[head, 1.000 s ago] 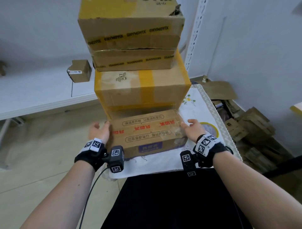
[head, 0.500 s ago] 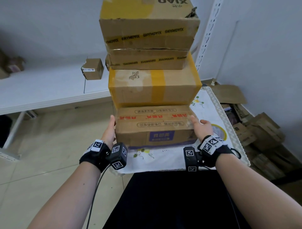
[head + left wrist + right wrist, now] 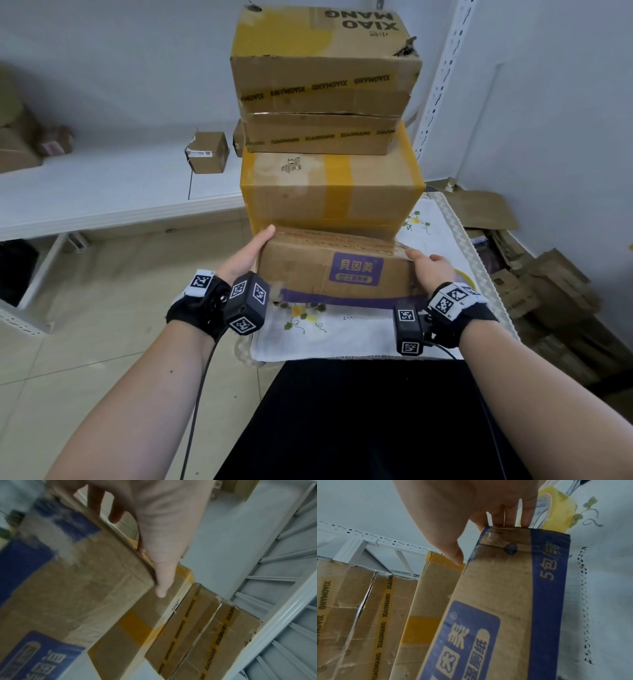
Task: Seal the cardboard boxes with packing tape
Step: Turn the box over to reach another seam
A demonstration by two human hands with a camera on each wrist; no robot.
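On cloth (image 3: 342, 335) | both hands grip purple-label box (image 3: 335, 270) | right wrist alone shows tape roll (image 3: 556, 511)

— That low box (image 3: 337, 274), plain cardboard?

— Matt brown cardboard, scuffed, with a purple printed label and clear glossy tape over its edge. The stack (image 3: 325, 113) behind is creased cardboard too, bound in shiny yellow tape.

— And underneath?

— A white cloth (image 3: 342, 334), embroidered, with a lacy openwork border. The tape roll (image 3: 556, 513) looks like glossy yellow plastic. The upright (image 3: 442, 78) is white-painted perforated metal.
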